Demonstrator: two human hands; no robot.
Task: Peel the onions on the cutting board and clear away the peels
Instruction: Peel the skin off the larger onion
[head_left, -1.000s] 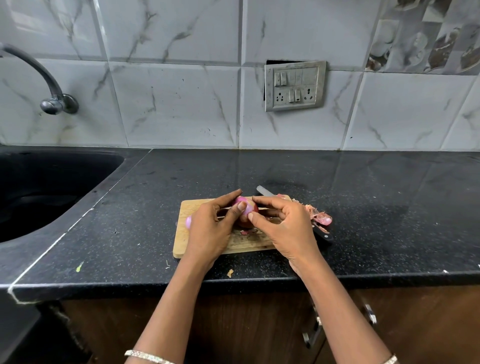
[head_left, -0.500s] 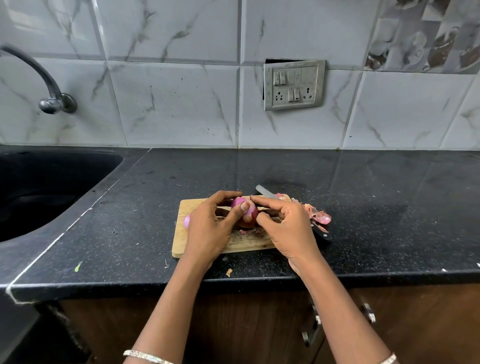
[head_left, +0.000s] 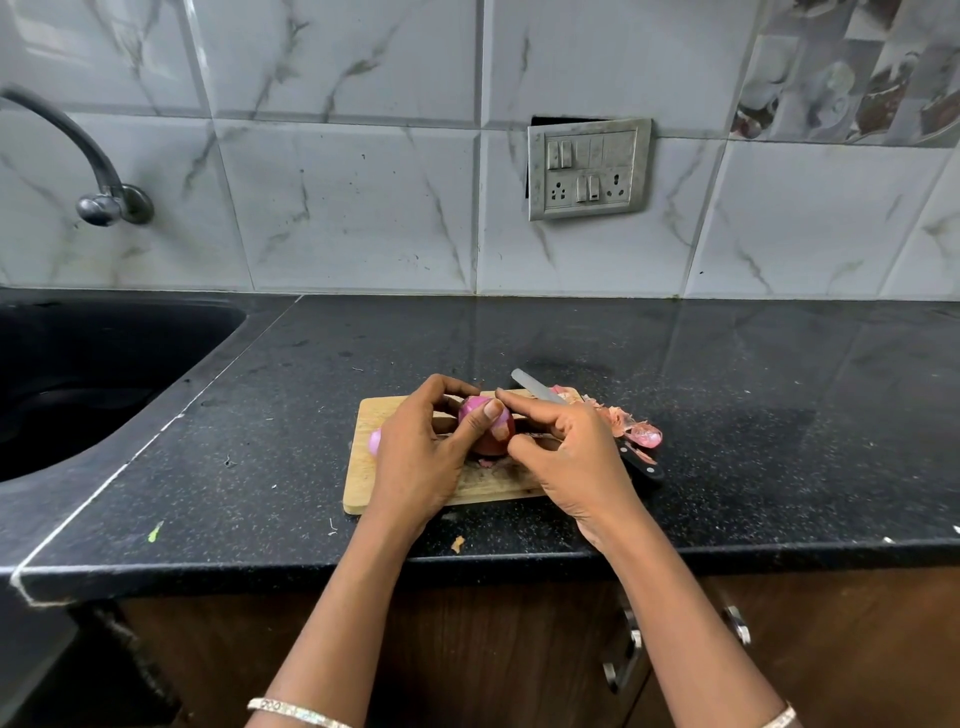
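Black counter (head_left: 727, 415), centre frame: wooden cutting board (head_left: 363, 483). Left hand (head_left: 421, 457) and right hand (head_left: 576, 457) meet over the board's middle. Red onion (head_left: 488, 444) held between them: left fingers curl round it, thumb across its top; right index and thumb pinch its right side. Knife (head_left: 535, 387) and peels (head_left: 631, 426) at the board's right edge.

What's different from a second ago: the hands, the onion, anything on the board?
The left hand had its forefinger straight a second ago and has now curled it over the top of the onion, tightening its hold. The onion has turned slightly. The right hand keeps picking at the skin on the onion's right side. The cutting board, knife and peels are unchanged.
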